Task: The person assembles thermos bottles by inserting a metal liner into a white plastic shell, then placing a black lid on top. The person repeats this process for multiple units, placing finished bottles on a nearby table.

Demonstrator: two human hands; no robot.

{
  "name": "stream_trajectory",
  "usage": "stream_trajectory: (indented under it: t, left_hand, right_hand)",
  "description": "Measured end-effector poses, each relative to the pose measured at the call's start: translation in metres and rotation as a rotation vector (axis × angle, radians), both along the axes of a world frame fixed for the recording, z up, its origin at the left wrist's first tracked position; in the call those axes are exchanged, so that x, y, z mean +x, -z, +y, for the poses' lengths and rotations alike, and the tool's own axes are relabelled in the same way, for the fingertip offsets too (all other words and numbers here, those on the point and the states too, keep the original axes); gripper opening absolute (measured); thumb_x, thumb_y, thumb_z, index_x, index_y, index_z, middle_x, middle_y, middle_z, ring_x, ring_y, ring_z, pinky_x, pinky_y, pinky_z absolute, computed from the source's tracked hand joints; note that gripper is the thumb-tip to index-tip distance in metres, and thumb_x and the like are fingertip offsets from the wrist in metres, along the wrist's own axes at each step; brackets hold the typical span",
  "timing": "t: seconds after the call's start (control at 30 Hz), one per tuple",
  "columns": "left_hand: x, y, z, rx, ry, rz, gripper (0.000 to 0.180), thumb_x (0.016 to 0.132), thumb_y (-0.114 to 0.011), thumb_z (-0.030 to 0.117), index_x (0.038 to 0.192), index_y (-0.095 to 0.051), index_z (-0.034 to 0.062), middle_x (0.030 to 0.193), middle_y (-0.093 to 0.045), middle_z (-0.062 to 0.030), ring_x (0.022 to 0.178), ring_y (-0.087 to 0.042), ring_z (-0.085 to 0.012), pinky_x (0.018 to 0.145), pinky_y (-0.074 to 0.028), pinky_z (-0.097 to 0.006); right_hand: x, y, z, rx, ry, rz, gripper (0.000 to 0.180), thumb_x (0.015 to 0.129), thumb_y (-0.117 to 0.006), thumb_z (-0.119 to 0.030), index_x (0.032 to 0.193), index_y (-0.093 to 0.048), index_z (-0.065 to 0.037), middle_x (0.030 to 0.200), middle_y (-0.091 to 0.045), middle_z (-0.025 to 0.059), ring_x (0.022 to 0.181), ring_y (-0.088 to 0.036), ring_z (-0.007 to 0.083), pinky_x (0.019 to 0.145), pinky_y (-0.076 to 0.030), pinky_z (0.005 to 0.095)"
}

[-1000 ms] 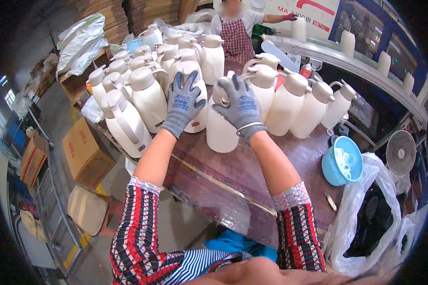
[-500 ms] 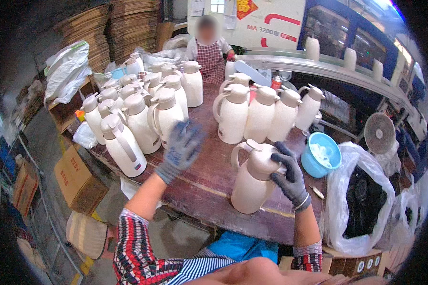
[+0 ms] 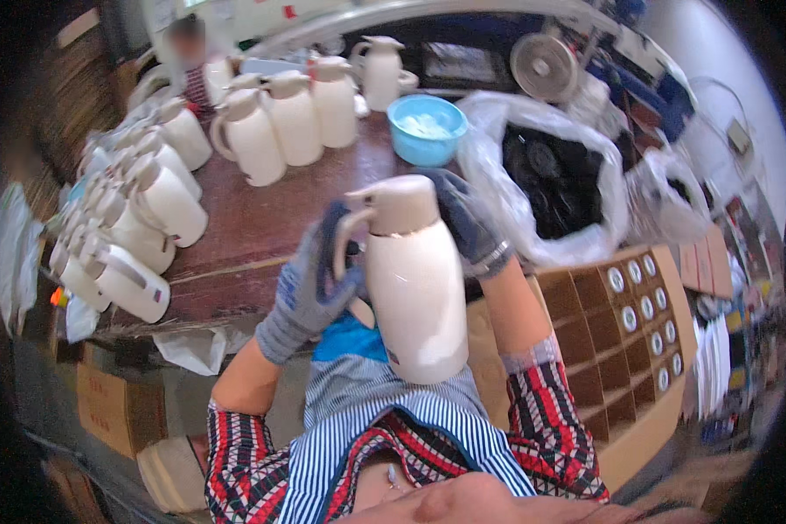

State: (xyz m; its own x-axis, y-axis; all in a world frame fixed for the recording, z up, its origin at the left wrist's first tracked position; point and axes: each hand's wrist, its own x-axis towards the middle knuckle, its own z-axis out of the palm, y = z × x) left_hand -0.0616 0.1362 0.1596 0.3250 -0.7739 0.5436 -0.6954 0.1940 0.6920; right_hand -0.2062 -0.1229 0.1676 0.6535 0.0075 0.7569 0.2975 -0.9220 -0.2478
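A cream vacuum jug (image 3: pixel 415 293) with a beige lid is held upright, slightly tilted, in front of my body at the table's near edge. My left hand (image 3: pixel 310 284), in a grey knit glove, is closed round its handle (image 3: pixel 348 244). At the far right side of the lid, my gloved right hand (image 3: pixel 473 229) grips the jug; its fingertips are partly hidden behind the lid. Beyond it, several similar jugs (image 3: pixel 293 122) stand on the dark red table (image 3: pixel 227 249). Many more jugs (image 3: pixel 131 284) are grouped at the table's left.
A light blue basin (image 3: pixel 428 144) with white pieces stands right of the jugs. Beside it is a clear plastic bag (image 3: pixel 498 175) with black parts. A divided carton (image 3: pixel 607 349) at my right holds round-topped items in some cells. A person (image 3: pixel 192 65) is across the table.
My view has swung right. The jug has come off the table toward my body. My left hand has moved from near the left group onto its handle, and my right hand stays on it.
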Motion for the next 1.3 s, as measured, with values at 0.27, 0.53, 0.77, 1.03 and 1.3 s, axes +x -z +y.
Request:
stream_trajectory:
  t: [0.27,0.53,0.77,1.03,1.3]
  left_hand:
    - [0.003,0.121,-0.017,-0.072,-0.141,0.146,0.042,0.109,-0.050,0.016,0.149,-0.051,0.0038,0.138,-0.059,-0.0080,0.116,-0.059,-0.0143,0.094,-0.052,-0.031]
    - [-0.003,0.154,0.012,0.430,0.247,0.571,0.039,0.108,-0.051,0.015,0.144,-0.052,0.0018,0.119,-0.069,-0.0081,0.103,-0.067,-0.0175,0.093,-0.053,-0.031]
    - [-0.050,0.093,0.018,0.095,0.030,0.231,0.075,0.095,-0.069,0.036,0.157,-0.038,0.0083,0.161,-0.034,-0.0210,0.150,-0.033,-0.0383,0.122,-0.028,-0.051]
    - [0.029,0.142,-0.059,0.272,0.169,0.189,0.036,0.095,-0.067,0.026,0.116,-0.069,-0.0029,0.129,-0.067,-0.0180,0.131,-0.055,-0.0317,0.113,-0.039,-0.045]
    - [0.069,0.164,-0.076,0.422,0.159,0.185,0.022,0.102,-0.059,0.015,0.107,-0.068,-0.0042,0.118,-0.070,-0.0139,0.110,-0.063,-0.0235,0.102,-0.046,-0.036]
  right_hand:
    - [-0.125,0.079,0.048,0.667,-0.095,-0.055,0.090,0.096,-0.066,-0.055,0.161,-0.029,-0.006,0.166,-0.030,0.0190,0.151,-0.033,0.0332,0.124,-0.028,0.0466]
    - [-0.195,0.048,0.100,0.184,0.191,0.184,0.054,0.094,-0.067,-0.022,0.146,-0.055,-0.014,0.129,-0.065,0.0151,0.103,-0.069,0.0348,0.088,-0.056,0.0431]
    - [-0.125,0.003,0.046,0.913,0.226,0.654,0.056,0.089,-0.056,-0.007,0.144,-0.047,0.002,0.117,-0.067,0.0264,0.101,-0.072,0.0370,0.085,-0.060,0.0470]
    - [-0.117,0.040,0.046,1.600,-0.014,0.609,0.067,0.093,-0.071,-0.050,0.137,-0.054,-0.003,0.117,-0.065,0.0209,0.109,-0.063,0.0352,0.101,-0.049,0.0476]
    - [-0.554,0.050,-0.090,0.247,2.021,0.571,0.043,0.089,-0.066,-0.030,0.125,-0.068,-0.009,0.115,-0.072,0.0213,0.106,-0.068,0.0406,0.091,-0.053,0.0496]
